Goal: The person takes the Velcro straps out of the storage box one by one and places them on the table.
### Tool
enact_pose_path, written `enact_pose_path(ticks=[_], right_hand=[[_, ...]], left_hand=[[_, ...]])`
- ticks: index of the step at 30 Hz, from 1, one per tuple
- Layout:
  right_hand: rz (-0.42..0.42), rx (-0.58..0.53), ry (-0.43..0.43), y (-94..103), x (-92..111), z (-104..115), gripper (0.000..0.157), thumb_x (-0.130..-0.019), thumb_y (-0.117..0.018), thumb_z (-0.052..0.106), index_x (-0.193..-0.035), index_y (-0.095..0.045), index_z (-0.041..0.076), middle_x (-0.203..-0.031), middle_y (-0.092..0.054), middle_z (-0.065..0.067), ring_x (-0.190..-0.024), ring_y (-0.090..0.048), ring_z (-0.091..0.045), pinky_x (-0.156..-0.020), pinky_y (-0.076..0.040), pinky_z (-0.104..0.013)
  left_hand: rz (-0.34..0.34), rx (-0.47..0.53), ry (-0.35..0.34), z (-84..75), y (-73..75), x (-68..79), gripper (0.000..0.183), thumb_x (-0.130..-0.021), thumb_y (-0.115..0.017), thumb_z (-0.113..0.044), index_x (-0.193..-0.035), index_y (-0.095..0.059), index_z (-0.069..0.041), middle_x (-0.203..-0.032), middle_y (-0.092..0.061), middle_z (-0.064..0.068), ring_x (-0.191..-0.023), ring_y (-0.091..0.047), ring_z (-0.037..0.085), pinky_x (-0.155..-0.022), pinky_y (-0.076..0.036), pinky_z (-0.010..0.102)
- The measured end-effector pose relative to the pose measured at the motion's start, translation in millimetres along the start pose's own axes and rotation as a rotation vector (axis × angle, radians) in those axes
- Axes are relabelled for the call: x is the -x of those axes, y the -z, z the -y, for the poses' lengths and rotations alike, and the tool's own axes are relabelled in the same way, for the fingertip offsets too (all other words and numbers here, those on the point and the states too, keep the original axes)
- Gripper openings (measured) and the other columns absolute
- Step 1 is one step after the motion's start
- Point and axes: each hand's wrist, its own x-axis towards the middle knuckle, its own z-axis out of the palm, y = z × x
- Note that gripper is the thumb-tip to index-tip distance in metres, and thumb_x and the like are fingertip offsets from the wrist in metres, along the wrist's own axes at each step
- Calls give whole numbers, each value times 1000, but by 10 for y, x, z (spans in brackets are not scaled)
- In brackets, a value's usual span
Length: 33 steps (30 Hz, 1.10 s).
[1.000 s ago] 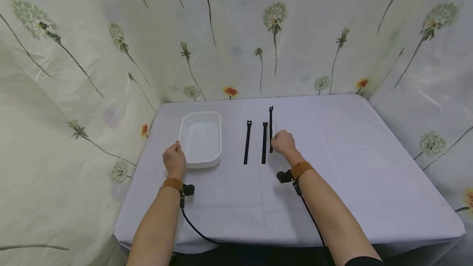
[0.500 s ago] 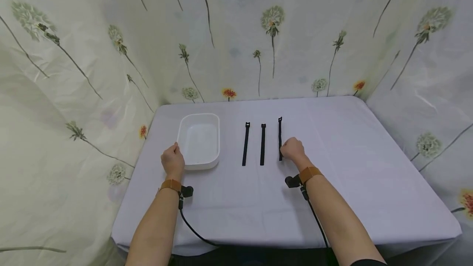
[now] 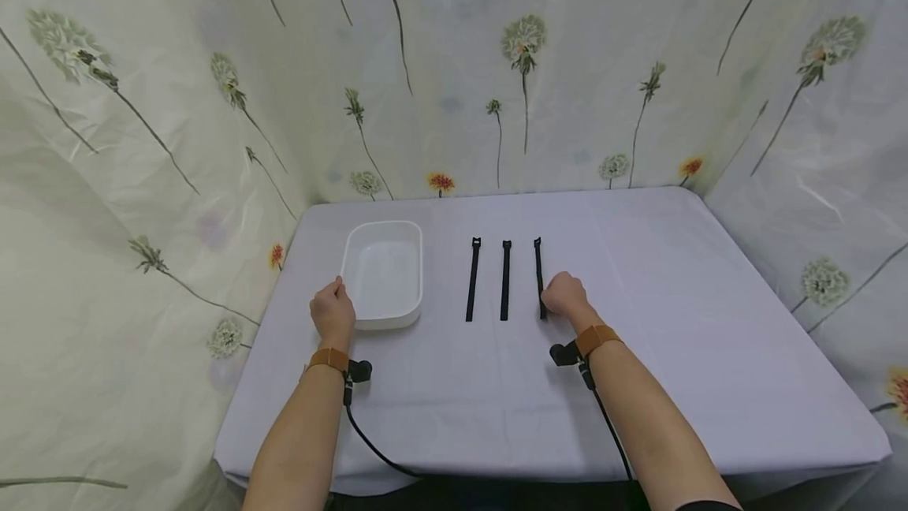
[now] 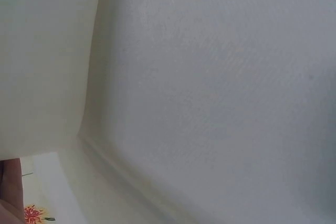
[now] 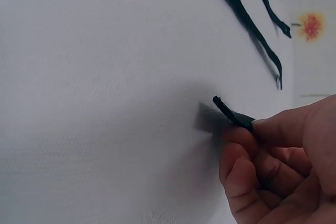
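Note:
At the left of the table, my left hand (image 3: 333,312) holds the near left side of a white plastic box (image 3: 407,318). Its fingers curl at the rim. The left wrist view mostly shows the inside of that box (image 4: 210,98), with a bit of the hand (image 4: 10,190) at the lower left corner. My right hand (image 3: 565,296) pinches the near end of a black hook-and-loop cable tie (image 3: 538,262) between thumb and forefinger. In the right wrist view, the free tip of this cable tie (image 5: 224,109) sticks out past the fingers, just over the cloth.
Two more black cable ties, a left one (image 3: 472,281) and a middle one (image 3: 505,282), lie roughly parallel between the box and my right hand. A white cloth (image 3: 454,400) covers the table. Flower-printed curtains (image 3: 454,101) enclose the back and sides.
My right hand has shifted the cable tie rightward, away from the middle one, and then slightly toward me. The left hand and the box have stayed in place.

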Motion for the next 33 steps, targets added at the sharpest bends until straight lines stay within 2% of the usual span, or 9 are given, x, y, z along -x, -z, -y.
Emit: enact_pose_path(ticks=[11,17,22,29,33], right_hand=[[-63,37,-25,-4,33,27,18,-90,-53,6,-80,-65,-4,-70,-61,-11,-62,-55,-21,-48,-42,-25],[-59,29,-45,-41,104,77,21,-91,-51,4,-74,-62,-1,-65,-58,-9,-56,-54,-19,-46,-42,-24],[-63,20,-37,-69,120,80,20,-91,-53,5,-76,-63,-3,-65,-58,-10,-57,-54,-19,-45,-42,-24],[-70,7,-12,-10,20,73,22,-88,-53,4,-68,-62,0,-57,-51,-5,-52,-46,-17,-44,-37,-24],[-52,-9,10,83,-6,147,27,-91,-51,4,-68,-65,1,-58,-58,-5,-53,-47,-16,-46,-38,-24]], left_hand=[[6,0,-8,-7,7,6,31,-103,-52,-3,-131,-62,4,-131,-64,23,-124,-62,35,-100,-56,44],[3,-5,2,6,33,17,30,-103,-52,-4,-130,-63,3,-130,-65,23,-122,-64,36,-98,-57,44],[11,-22,-4,37,55,11,30,-103,-52,-3,-130,-63,4,-130,-65,23,-122,-64,36,-98,-56,45],[37,-100,-63,51,82,-99,30,-103,-53,-5,-129,-63,5,-128,-66,24,-118,-66,37,-97,-57,47],[71,-165,-92,13,148,-170,32,-103,-54,-12,-129,-63,5,-127,-66,24,-116,-67,38,-95,-57,49]])
